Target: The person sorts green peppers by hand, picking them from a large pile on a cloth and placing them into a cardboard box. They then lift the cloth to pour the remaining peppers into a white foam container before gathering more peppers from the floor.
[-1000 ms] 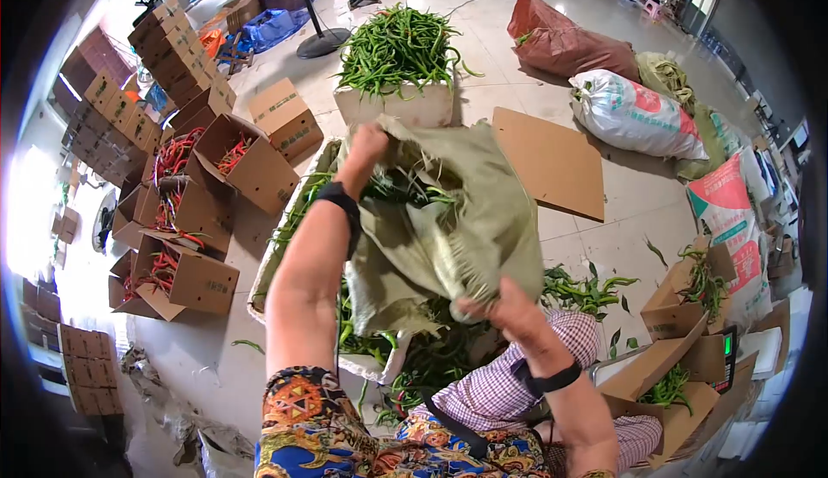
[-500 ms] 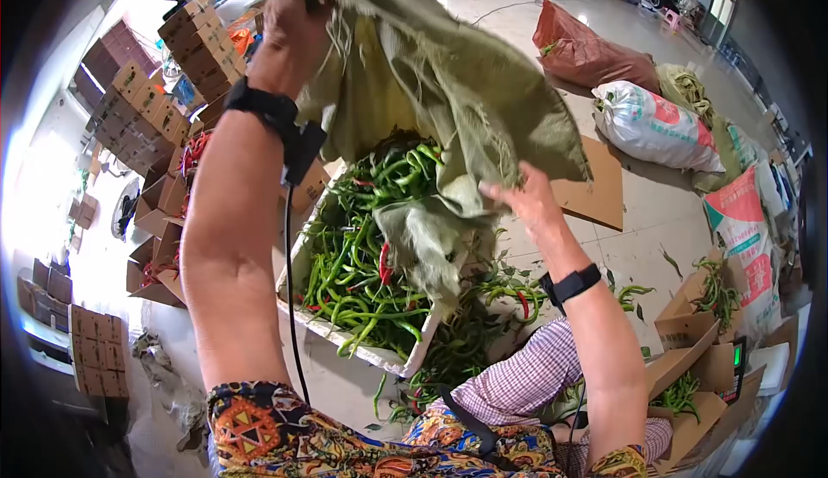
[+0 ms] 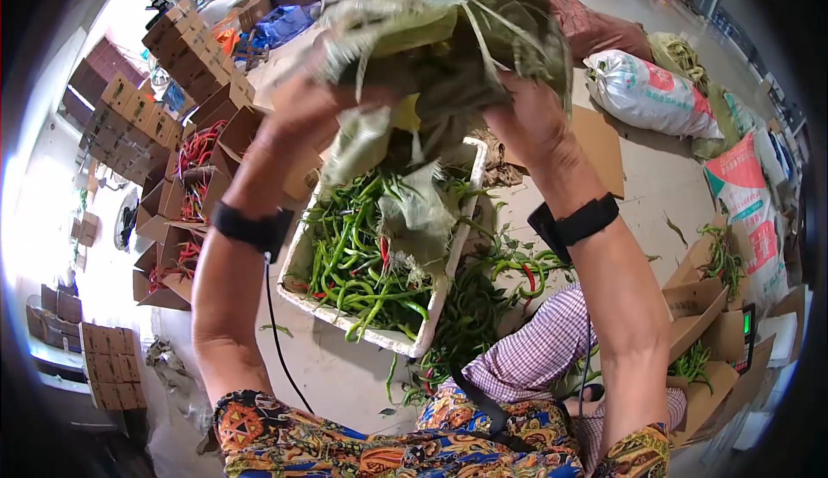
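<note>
Raised in front of me is a worn olive-green woven sack [image 3: 483,43], bunched up and blurred by motion. My left hand [image 3: 315,107] grips its left side, fingers smeared and partly behind the cloth. My right hand [image 3: 528,120] is closed on the sack's right side. Beneath it stands a white foam box [image 3: 392,340] holding long green chili peppers [image 3: 345,258] with a few red ones. A pale, frayed piece of sack cloth [image 3: 418,219] hangs down over the peppers.
Leaves and stray peppers [image 3: 470,314] lie right of the box, beside my checked trouser leg [image 3: 535,340]. Cartons of red peppers [image 3: 194,185] stand left, cartons of green peppers [image 3: 694,362] right. A flat cardboard sheet [image 3: 599,150] and full sacks [image 3: 651,94] lie beyond.
The sack has been lifted and gathered up away from the box. My left hand came lower, my right hand rose, and more of the box's far rim shows.
</note>
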{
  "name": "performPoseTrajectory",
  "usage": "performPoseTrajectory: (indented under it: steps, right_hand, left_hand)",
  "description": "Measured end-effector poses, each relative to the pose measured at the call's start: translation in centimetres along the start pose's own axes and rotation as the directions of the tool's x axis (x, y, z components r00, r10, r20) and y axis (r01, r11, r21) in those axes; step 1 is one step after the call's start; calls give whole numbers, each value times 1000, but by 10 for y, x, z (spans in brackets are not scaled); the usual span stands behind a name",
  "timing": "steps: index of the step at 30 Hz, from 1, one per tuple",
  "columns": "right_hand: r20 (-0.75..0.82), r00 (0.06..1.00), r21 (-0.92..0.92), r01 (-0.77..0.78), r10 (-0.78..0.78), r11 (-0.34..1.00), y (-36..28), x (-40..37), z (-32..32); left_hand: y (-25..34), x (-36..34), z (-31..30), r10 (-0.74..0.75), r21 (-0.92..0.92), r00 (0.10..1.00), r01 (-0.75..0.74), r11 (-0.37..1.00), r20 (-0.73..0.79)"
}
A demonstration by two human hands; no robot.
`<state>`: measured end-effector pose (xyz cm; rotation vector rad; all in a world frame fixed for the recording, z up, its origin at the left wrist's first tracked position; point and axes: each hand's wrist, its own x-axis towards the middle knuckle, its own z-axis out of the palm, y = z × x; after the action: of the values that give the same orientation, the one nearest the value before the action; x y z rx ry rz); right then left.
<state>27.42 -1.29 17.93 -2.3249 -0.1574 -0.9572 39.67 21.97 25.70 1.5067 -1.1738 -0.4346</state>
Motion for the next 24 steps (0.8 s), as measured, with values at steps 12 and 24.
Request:
performPoseTrajectory:
  steps: [12,24]
  right_hand:
    - [325,939,908,-344,115,238,-46,2,-7]
    - [185,928,288,-367,324,885,25,-87,65]
  left_hand:
    - [-98,34,-6,224,-145,769,-380,914,-599]
    - [-17,36,-85,34,-18,695,-68,998,-718]
